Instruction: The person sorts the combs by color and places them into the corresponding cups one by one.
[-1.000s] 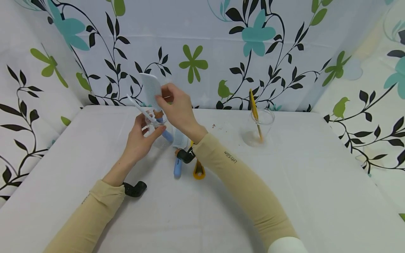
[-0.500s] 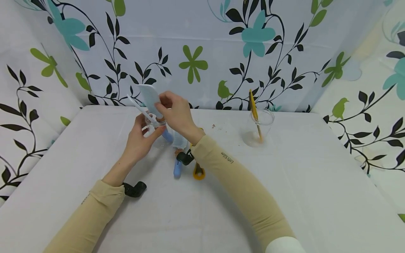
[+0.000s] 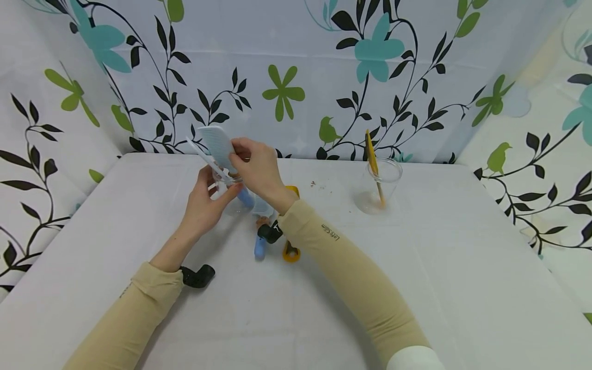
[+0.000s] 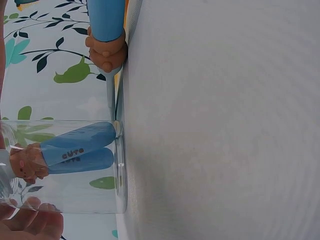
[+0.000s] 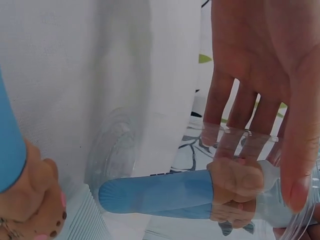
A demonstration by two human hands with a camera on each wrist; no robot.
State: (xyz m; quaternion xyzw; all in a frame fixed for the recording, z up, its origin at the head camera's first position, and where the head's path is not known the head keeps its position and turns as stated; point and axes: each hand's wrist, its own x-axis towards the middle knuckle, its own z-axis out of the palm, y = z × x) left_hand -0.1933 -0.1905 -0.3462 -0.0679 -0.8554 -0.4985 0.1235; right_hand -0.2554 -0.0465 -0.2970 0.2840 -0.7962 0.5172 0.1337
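My left hand (image 3: 205, 200) grips a clear jar (image 4: 75, 202) near its rim, thumb on one side and fingers on the other. Between my right thumb and fingers I pinch the toothed part of a pale blue comb (image 3: 215, 144); my right hand (image 3: 256, 164) is just above the jar's mouth. A second pale comb (image 3: 203, 154) leans out of the jar to the left. Inside, two blue handles (image 4: 82, 142) with brown bear figures point down, their ends near the jar's bottom. Another blue-handled comb (image 3: 260, 246) lies on the table beside the jar.
A yellow-orange item with a ring-shaped end (image 3: 291, 253) lies partly under my right forearm. Farther right stands another clear jar (image 3: 388, 172) with a slim yellow item (image 3: 371, 154) leaning in it. Small dark specks (image 3: 313, 184) dot the white table (image 3: 462, 267). Patterned curtains surround it.
My right hand has lowered the comb deeper into the jar, and its bear figure has sunk below the rim. My left hand keeps its grip on the jar.
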